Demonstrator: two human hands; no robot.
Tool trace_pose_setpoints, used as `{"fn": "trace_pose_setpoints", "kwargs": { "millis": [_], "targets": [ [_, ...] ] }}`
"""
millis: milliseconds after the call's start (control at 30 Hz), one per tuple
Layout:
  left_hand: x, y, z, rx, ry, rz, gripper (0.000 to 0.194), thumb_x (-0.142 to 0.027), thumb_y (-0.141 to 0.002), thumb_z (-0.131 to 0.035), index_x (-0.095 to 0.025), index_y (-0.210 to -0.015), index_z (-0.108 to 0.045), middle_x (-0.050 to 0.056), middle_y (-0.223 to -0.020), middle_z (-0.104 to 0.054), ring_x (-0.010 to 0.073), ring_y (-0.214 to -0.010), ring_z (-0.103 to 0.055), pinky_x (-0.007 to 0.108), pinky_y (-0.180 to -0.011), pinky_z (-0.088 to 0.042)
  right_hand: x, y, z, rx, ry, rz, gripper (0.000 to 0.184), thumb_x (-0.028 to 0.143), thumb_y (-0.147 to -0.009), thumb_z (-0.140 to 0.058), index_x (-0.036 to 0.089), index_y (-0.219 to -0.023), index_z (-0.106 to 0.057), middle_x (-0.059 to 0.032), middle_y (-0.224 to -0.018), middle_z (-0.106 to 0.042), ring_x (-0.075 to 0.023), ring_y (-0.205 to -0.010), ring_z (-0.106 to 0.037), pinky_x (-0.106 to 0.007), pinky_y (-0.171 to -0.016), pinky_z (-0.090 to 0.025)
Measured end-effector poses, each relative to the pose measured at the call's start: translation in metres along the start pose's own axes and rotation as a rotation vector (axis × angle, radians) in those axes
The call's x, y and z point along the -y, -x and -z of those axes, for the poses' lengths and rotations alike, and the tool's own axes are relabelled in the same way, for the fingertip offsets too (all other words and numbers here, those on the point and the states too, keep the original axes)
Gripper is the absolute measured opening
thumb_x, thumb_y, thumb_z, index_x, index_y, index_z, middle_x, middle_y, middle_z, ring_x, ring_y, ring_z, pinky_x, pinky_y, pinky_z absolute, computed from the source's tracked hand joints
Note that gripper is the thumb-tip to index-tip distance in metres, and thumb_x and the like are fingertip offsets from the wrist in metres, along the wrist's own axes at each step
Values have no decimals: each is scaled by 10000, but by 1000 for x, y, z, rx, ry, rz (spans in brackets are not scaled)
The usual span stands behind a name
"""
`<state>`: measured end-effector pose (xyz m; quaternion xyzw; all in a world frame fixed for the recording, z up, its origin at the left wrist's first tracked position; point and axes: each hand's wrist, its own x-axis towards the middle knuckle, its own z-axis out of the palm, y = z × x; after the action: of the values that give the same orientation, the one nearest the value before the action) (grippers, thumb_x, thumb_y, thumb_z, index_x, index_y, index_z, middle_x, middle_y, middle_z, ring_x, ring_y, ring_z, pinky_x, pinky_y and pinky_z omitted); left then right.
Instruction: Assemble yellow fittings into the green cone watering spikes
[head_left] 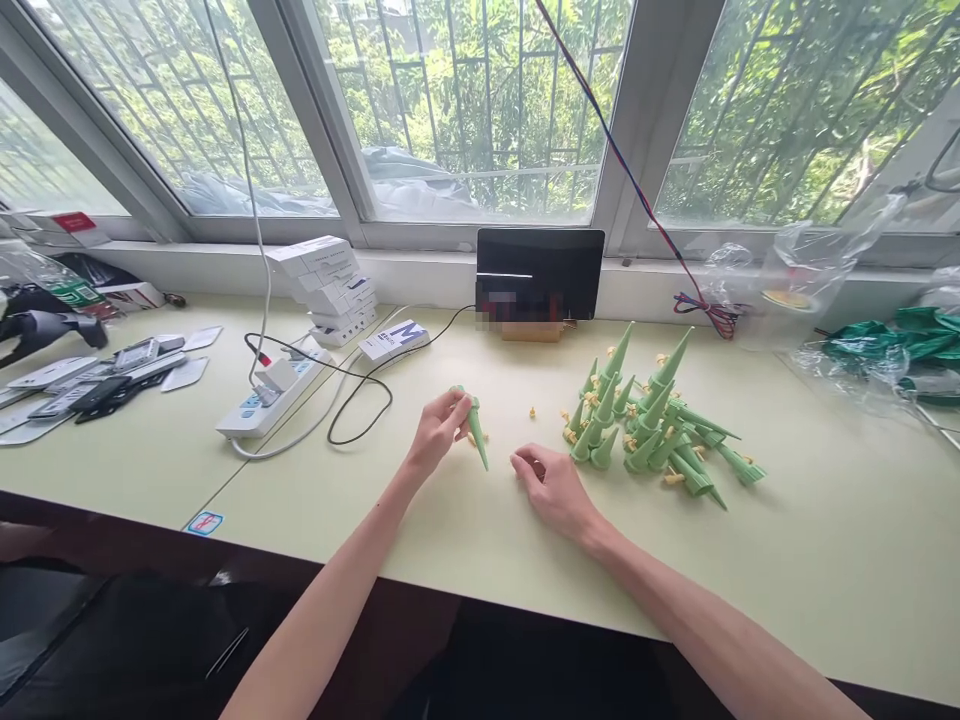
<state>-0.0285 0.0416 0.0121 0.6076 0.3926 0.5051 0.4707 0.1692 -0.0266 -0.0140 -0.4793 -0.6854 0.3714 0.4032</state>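
Observation:
My left hand (436,432) is closed around the wide end of a green plastic cone (478,442), its tip slanting down toward the table. A small yellow piece (480,438) shows just behind this cone. To the right, my right hand (553,488) rests low over the tabletop with its fingers curled together; whether anything sits between them is hidden. Another small yellow piece (532,412) lies alone beyond my right hand. A cluster of similar green cones (652,420), many with yellow pieces on their sides, stands and lies further right.
A dark-screened tablet (538,272) leans on a stand at the back. On the left are a power strip (276,392) with cables, stacked white boxes (330,285), a flat box (394,341) and loose phone parts (112,378). Plastic bags (862,350) lie at far right.

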Motion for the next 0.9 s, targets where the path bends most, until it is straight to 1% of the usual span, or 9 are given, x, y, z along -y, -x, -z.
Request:
{"fn": "trace_pose_setpoints", "kwargs": {
  "millis": [100, 233, 367, 500, 600, 700, 800, 900],
  "targets": [
    [-1, 0, 1, -6, 13, -1, 353, -479, -892, -569, -166, -735, -526, -3, -645, -461, 104, -521, -499, 220, -422, -329, -3, 0, -3, -17, 61, 38, 229, 318, -939, -480, 173, -833, -622, -14, -716, -632, -127, -561, -502, -252, -562, -381],
    [-3, 1, 0, -37, 55, -6, 365, -475, -911, -534, -169, -719, -488, -11, -648, -432, 94, -526, -481, 210, -433, -345, -9, -4, -11, -33, 140, 97, 167, 266, -932, -496, 171, -929, -633, -28, -815, -655, -120, -576, -511, -251, -594, -402],
    [-4, 1, 0, -64, 87, -32, 347, -429, -932, -512, -172, -704, -457, -28, -641, -401, 83, -513, -446, 217, -469, -361, -9, -19, -22, -5, 235, 147, 153, 226, -930, -516, 175, -1017, -632, -32, -905, -634, -109, -605, -522, -249, -657, -432],
    [-4, 1, 1, -93, 56, -39, 351, -424, -926, -514, -178, -691, -429, -34, -615, -397, 87, -506, -434, 216, -467, -356, 0, -37, -35, 25, 398, 167, 146, 212, -929, -544, 188, -1047, -627, -35, -969, -598, -115, -659, -555, -256, -698, -430],
    [-4, 1, 1, -99, 34, -33, 356, -420, -921, -522, -182, -679, -413, -38, -602, -381, 89, -509, -427, 211, -458, -350, 6, -46, -41, 40, 545, 150, 127, 235, -940, -538, 182, -1034, -606, -56, -995, -575, -141, -716, -588, -257, -658, -413],
    [-4, 1, 1, -96, 30, -37, 349, -418, -925, -516, -181, -685, -427, -36, -609, -383, 89, -510, -429, 210, -453, -346, 9, -51, -45, 73, 672, 139, 117, 241, -955, -507, 176, -1015, -583, -71, -1003, -562, -150, -683, -589, -266, -594, -384],
    [-3, 1, 1, -102, 30, -35, 344, -424, -920, -520, -181, -688, -443, -33, -618, -389, 91, -512, -431, 212, -451, -349, 10, -55, -47, 104, 750, 148, 132, 216, -969, -454, 168, -992, -575, -76, -986, -560, -157, -650, -585, -276, -557, -364],
    [-2, 1, 0, -100, 18, -26, 349, -430, -914, -527, -182, -682, -449, -28, -614, -397, 94, -510, -424, 214, -445, -347, 10, -57, -48, 126, 784, 149, 192, 217, -998, -389, 160, -995, -572, -86, -975, -555, -160, -636, -583, -281, -547, -362]
  ]
}}
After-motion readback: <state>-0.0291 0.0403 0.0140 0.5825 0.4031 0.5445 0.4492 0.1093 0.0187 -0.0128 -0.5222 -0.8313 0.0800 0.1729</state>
